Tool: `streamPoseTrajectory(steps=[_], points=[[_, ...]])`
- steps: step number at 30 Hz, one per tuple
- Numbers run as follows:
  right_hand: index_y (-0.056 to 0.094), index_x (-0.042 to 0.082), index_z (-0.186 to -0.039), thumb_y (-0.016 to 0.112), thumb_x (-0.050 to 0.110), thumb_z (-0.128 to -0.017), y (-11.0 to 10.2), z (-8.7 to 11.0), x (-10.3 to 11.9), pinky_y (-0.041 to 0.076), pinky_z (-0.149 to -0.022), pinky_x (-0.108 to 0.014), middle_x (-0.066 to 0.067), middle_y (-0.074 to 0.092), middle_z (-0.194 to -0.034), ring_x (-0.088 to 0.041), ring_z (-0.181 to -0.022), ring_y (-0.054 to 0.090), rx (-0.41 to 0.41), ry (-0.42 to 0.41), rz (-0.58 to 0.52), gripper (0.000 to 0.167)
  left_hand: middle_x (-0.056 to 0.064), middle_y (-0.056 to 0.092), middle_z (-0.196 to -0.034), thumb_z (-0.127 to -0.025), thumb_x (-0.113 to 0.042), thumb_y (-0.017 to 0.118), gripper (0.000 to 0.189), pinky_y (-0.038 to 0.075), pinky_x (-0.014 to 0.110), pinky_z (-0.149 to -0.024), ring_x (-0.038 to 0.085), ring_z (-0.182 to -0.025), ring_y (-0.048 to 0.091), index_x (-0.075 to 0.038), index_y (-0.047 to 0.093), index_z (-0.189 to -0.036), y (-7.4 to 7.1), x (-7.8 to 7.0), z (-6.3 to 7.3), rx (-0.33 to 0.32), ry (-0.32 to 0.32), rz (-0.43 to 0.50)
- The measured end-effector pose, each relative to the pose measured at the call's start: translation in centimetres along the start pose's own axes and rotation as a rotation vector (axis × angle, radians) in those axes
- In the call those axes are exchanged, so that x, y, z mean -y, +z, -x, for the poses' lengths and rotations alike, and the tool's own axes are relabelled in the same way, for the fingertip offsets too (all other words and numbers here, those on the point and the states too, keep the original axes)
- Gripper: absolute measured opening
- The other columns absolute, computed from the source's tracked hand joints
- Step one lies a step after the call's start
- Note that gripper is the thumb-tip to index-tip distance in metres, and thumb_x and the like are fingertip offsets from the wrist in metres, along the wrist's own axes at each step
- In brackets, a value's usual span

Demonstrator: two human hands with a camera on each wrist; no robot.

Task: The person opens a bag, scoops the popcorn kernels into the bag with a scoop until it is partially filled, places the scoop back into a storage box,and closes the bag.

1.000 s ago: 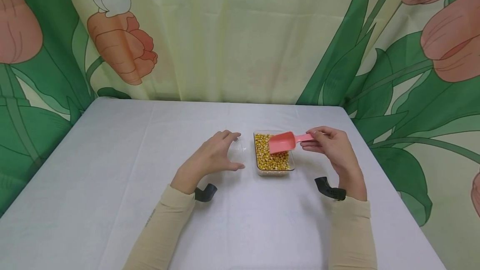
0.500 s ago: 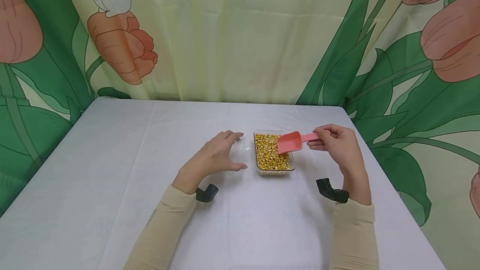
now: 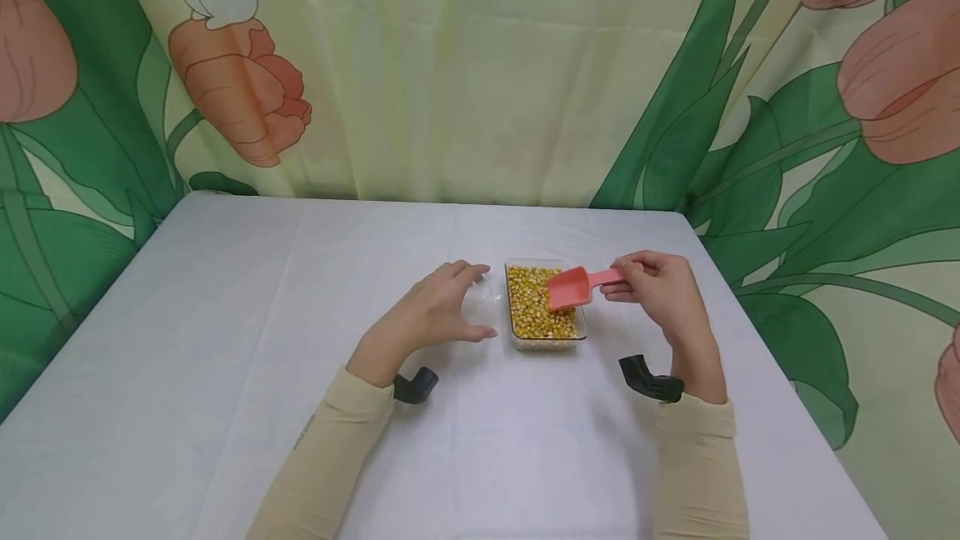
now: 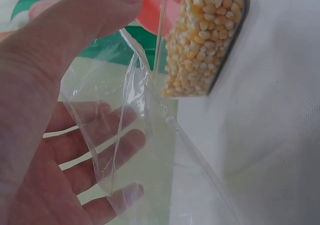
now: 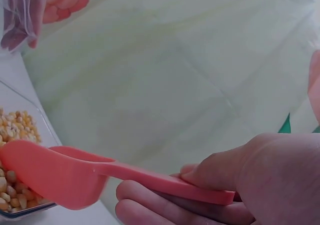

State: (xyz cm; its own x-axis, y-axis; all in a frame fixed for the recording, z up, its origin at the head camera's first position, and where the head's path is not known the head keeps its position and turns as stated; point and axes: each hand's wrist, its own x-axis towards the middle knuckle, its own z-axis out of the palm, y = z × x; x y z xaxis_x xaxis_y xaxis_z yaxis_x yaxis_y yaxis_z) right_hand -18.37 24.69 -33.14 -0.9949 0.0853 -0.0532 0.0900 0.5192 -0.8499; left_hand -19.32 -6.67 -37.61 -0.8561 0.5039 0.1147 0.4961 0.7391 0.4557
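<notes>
My right hand (image 3: pixel 667 290) pinches the handle of a pink scoop (image 3: pixel 572 288) between thumb and fingers. The scoop's bowl dips into yellow corn kernels (image 3: pixel 528 307) inside a clear rectangular container (image 3: pixel 547 346); in the right wrist view its front edge meets the kernels. Left of the container, my left hand (image 3: pixel 427 317) is spread wide, thumb well apart from the fingers. A clear plastic bag (image 4: pixel 136 85) hangs across that hand in the left wrist view, its film covering the fingertips and its edge close to the thumb tip.
A white cloth covers the table (image 3: pixel 225 340). Behind it hangs a curtain (image 3: pixel 465 73) printed with tulips and a carrot. A black wrist mount (image 3: pixel 416 387) sits on the left wrist, and another black mount (image 3: pixel 651 380) on the right.
The scoop shifted right over the kernels, then came back left and slightly down against them. My left hand has edged slightly right with the bag.
</notes>
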Motion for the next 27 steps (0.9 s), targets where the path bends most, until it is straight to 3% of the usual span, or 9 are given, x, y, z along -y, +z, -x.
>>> streamPoseTrajectory(steps=[27], points=[[0.062,-0.006,-0.121,0.055,0.021,-0.102,3.1,-1.8,-1.0,0.06,-0.078,-0.033,-0.026,0.069,-0.108,-0.018,-0.08,0.076,0.09,0.014,-0.069,0.034,0.004,0.059,-0.129,-0.075,-0.049,0.082,0.085,0.049,0.042,-0.103,0.023,-0.122,0.055,-0.015,0.047,-0.145,0.4,-0.4,-1.2,0.05,-0.049,0.071]])
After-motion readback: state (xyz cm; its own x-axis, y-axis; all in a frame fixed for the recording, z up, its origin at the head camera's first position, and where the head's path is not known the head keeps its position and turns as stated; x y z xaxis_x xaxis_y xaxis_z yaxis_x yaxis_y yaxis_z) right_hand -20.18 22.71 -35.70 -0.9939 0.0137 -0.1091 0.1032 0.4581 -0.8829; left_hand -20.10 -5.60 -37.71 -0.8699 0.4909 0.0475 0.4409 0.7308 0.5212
